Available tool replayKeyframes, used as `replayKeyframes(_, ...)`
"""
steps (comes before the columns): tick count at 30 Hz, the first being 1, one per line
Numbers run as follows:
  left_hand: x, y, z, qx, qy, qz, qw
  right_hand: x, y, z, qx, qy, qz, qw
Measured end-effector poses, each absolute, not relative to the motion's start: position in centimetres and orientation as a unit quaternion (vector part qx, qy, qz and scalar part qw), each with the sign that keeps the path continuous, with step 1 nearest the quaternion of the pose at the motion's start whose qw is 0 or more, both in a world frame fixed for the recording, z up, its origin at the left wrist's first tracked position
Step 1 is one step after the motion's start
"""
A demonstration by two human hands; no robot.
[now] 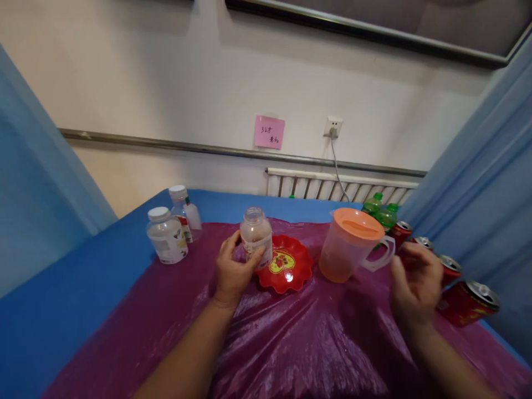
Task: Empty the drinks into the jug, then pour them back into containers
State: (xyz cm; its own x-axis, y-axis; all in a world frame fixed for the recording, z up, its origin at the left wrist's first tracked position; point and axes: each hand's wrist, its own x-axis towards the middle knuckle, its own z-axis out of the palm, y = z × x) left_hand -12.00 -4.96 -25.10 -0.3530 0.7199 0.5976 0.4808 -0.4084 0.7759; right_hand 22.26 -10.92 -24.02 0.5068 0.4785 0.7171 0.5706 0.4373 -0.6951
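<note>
My left hand is wrapped round a clear, lidless jar with a printed label. The jar is upright at the left rim of a red scalloped plate; whether it rests on the plate or is just above it, I cannot tell. To the right stands a translucent pitcher with an orange lid and some yellowish liquid at its bottom. My right hand is beside the pitcher's handle, fingers curved and apart from the thumb, with nothing seen in it.
Two white-capped containers, a wide jar and a bottle, stand on the left. Several red cans and green bottles line the right edge. A purple plastic sheet covers much of the blue table.
</note>
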Motion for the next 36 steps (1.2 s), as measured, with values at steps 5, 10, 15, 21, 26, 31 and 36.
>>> replayKeyframes(5,-12.4,-4.3,-24.0,0.493,0.512,0.693,0.121,14.0,-15.3,-23.4,-0.337,-0.848,0.020,0.408)
replayKeyframes(10,-13.9,-3.5,-23.9,0.465,0.515,0.714,0.092,6.5,-13.0,-22.7,-0.303,-0.928,0.042,0.214)
replayKeyframes(15,-15.1,-3.2,-23.4,0.434,0.510,0.741,0.048,0.4,-8.5,-22.9,-0.288,-0.950,-0.042,0.113)
replayKeyframes(21,-15.3,-3.6,-22.4,0.403,0.500,0.765,0.053,-4.3,-4.8,-24.3,-0.290,-0.953,-0.058,0.071)
replayKeyframes(26,-15.3,-3.8,-22.7,0.413,0.510,0.752,0.061,-6.1,-3.4,-25.4,-0.308,-0.949,-0.051,0.050)
replayKeyframes(31,-15.5,-3.9,-23.0,0.410,0.507,0.754,0.073,-5.7,-3.7,-24.5,-0.282,-0.954,-0.068,0.077)
replayKeyframes(36,-15.8,-4.1,-22.8,0.409,0.510,0.753,0.074,-2.2,-6.9,-23.3,-0.231,-0.962,-0.084,0.118)
